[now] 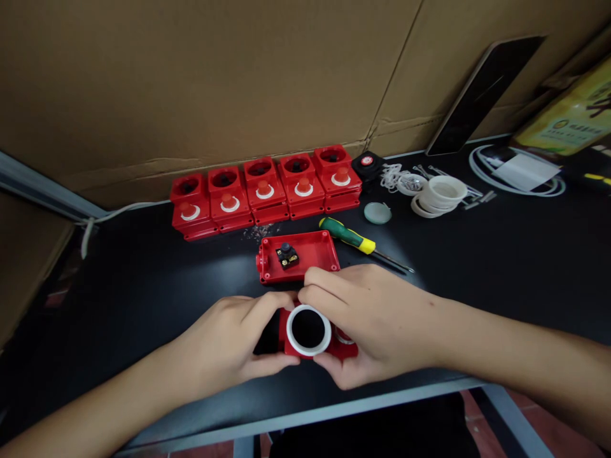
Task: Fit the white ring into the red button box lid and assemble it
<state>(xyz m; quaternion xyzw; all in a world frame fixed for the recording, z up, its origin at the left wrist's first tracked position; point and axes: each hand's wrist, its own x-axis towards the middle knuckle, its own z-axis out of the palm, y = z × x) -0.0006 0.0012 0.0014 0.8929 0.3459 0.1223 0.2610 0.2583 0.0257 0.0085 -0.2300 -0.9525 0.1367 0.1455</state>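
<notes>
Both hands are wrapped around the same small part at the near edge of the table. Left hand is curled closed on the left side of a red cover, thumb underneath and fingers over the top. Right hand is closed on it from the right, fingertips pinching at a white ring that sits in the cover's round opening.

Honestly most of the cover is buried under fingers, so I can only see slivers of glossy red plastic around the ring, plus a bit of a second white curve poking out under the right thumb. Can't tell if the ring is fully seated or just resting there. Ring is smooth white plastic, round, with a dark hole through the middle.

Just behind the hands there's an open red base, a shallow rectangular tray shape with rounded corners and a small black switch block inside. To its right lies a screwdriver with a green and yellow handle. Further back, a row of five finished red boxes lines up against the cardboard wall. More white rings are stacked off to the right, small bits near them too blurry to name.
</notes>
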